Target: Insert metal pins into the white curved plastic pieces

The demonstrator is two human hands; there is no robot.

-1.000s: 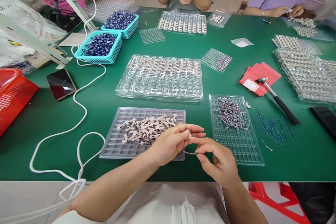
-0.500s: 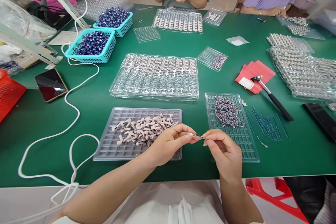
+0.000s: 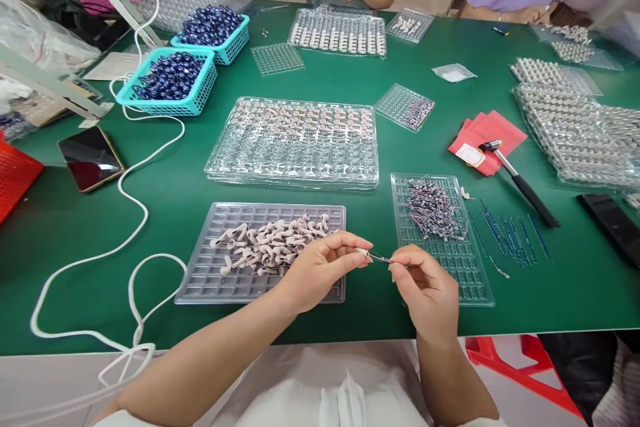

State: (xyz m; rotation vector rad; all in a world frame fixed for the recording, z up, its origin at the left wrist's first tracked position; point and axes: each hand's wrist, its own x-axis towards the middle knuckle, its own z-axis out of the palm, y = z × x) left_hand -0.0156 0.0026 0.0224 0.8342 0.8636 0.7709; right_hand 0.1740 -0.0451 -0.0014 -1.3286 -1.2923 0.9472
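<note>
Between the thumb and fingers of my left hand (image 3: 323, 270) is a pale earbud shell (image 3: 362, 251), its open end facing right. Thin wires (image 3: 381, 259) run from that end to my right hand (image 3: 427, 290), whose thumb and forefinger pinch their far tip. Under and left of my left hand lies a grey compartment tray (image 3: 197, 283), heaped with similar earbud shells (image 3: 275, 243). Beyond my right hand, a clear tray (image 3: 477, 283) carries a tangled pile of small wired parts (image 3: 434, 207). My fingers partly cover the shell.
A stack of clear blister trays (image 3: 295, 167) stands mid-table. At right lie a hammer (image 3: 530, 197), red envelopes (image 3: 505, 133), thin blue strips (image 3: 505, 240) and a black phone (image 3: 613, 227). Left are a white cable (image 3: 143, 213), another phone (image 3: 93, 159) and teal baskets (image 3: 203, 90). Two people sit opposite.
My right hand has drawn slightly away from the shell, so more of the wires shows between my hands. The whole view has shifted slightly.
</note>
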